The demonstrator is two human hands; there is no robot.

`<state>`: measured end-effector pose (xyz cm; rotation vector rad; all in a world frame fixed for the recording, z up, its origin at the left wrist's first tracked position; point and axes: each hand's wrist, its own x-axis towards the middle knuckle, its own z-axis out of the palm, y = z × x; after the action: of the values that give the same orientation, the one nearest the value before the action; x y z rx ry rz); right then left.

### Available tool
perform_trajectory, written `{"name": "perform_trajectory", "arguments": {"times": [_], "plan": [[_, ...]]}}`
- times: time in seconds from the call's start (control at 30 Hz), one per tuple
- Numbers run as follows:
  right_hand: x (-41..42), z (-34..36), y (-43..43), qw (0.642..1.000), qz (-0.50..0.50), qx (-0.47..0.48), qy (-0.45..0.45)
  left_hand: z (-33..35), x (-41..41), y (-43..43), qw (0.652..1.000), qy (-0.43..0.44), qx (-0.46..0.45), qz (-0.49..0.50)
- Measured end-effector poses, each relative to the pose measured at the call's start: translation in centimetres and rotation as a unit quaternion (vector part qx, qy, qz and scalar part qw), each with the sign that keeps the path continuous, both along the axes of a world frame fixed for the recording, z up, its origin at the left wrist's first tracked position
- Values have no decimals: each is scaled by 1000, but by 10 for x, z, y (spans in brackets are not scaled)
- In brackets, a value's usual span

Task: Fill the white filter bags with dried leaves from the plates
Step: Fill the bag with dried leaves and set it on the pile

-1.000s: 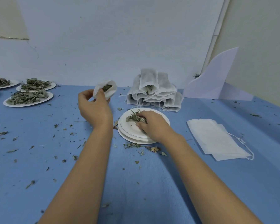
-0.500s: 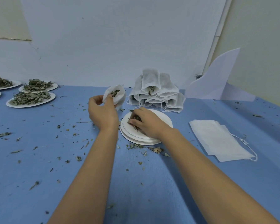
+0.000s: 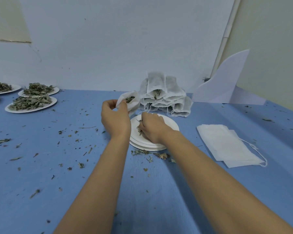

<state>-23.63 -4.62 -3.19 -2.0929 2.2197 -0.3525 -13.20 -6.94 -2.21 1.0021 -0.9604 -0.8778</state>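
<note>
My left hand (image 3: 114,118) holds a white filter bag (image 3: 131,102) open at its mouth, just above the left edge of a stack of white plates (image 3: 169,127); dried leaves show inside the bag. My right hand (image 3: 151,128) lies on the top plate, fingers curled around a small pinch of dried leaves (image 3: 139,130). The rest of that plate is nearly bare.
A pile of filled filter bags (image 3: 164,97) leans behind the plates. Flat empty bags (image 3: 225,144) with strings lie at the right. Several plates heaped with dried leaves (image 3: 30,103) stand at the far left. Leaf crumbs litter the blue table (image 3: 74,166). A white card (image 3: 223,86) stands back right.
My left hand has brought the open bag to the right, close to the plate stack. My right hand has slid leftward across the plate, gathering the last leaves.
</note>
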Motion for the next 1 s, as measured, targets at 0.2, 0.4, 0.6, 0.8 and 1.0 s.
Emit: {"name": "perform_trajectory", "arguments": {"times": [0.2,0.4,0.6,0.8,1.0], "plan": [[-7,0,4,995,1,-101,20,0,2,-1,1000,5,19,-6],[-15,12,16,995,-8,-95,18,-1,2,-1,1000,3,26,-10],[-19,13,26,997,1,-64,-42,0,4,-1,1000,13,28,-1],[-13,15,29,1000,17,19,1,-1,5,1,999,10,40,-6],[-5,8,32,999,-2,-27,41,-1,5,1,999,9,43,-2]]}}
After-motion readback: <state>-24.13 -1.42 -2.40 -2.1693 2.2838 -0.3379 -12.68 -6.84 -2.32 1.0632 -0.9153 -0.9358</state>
